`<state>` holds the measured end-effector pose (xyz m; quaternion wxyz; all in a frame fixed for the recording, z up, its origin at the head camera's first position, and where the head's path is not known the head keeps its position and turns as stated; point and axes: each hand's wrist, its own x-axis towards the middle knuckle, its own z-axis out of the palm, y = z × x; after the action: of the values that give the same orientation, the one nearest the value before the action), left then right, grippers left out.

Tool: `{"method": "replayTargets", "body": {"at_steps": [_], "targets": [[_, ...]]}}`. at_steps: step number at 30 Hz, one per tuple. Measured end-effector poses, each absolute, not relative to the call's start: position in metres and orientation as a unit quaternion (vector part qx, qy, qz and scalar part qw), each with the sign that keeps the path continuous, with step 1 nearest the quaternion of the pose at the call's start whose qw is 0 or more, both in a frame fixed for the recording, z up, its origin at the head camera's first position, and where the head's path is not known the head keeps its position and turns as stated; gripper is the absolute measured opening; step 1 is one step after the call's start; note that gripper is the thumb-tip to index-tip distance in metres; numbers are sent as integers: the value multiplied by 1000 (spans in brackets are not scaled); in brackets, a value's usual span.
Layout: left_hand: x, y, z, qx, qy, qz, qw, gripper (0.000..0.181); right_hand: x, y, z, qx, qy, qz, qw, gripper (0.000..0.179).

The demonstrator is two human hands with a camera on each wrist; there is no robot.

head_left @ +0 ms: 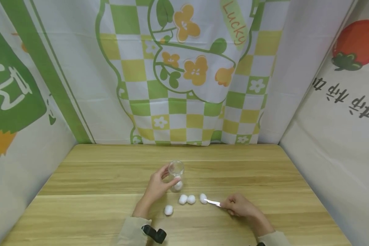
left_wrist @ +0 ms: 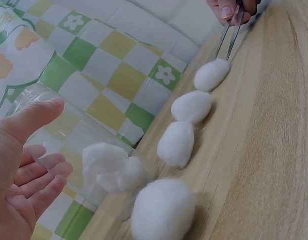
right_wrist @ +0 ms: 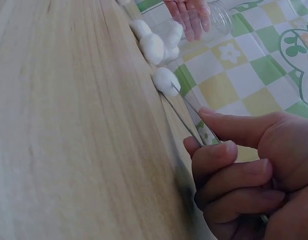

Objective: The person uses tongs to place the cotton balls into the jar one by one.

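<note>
A clear glass jar stands upright on the table with a few cotton balls inside. My left hand holds it from the left side, thumb in front and fingers behind the glass. My right hand pinches metal tweezers between thumb and fingers. The tweezer tips lie at either side of a cotton ball, the rightmost one on the table. Two more cotton balls touch each other left of it, including this one. Another cotton ball lies nearer the front, by my left wrist.
The wooden table ends at the back against a checked green-and-yellow curtain. Printed cloth hangs along both sides. A black strap device sits on my left sleeve.
</note>
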<state>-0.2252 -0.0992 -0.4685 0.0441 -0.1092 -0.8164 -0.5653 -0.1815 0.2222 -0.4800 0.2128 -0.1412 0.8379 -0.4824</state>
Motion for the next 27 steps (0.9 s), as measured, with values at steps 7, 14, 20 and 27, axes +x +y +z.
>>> {"method": "replayTargets", "body": {"at_steps": [7,14,20,27], "targets": [[-225,-99,-471,-106,-817,-565,42,70,-181,223,-483,-125,826,-502,225,30],[-224,-100,-469,-105,-814,-570,33,72,-179,222,-483,-111,815,-520,229,27],[-224,-100,-469,-106,-814,-569,35,71,-179,220,-482,-95,821,-520,217,28],[-224,-100,-469,-110,-819,-561,40,70,-178,217,-479,-96,826,-518,203,31]]}}
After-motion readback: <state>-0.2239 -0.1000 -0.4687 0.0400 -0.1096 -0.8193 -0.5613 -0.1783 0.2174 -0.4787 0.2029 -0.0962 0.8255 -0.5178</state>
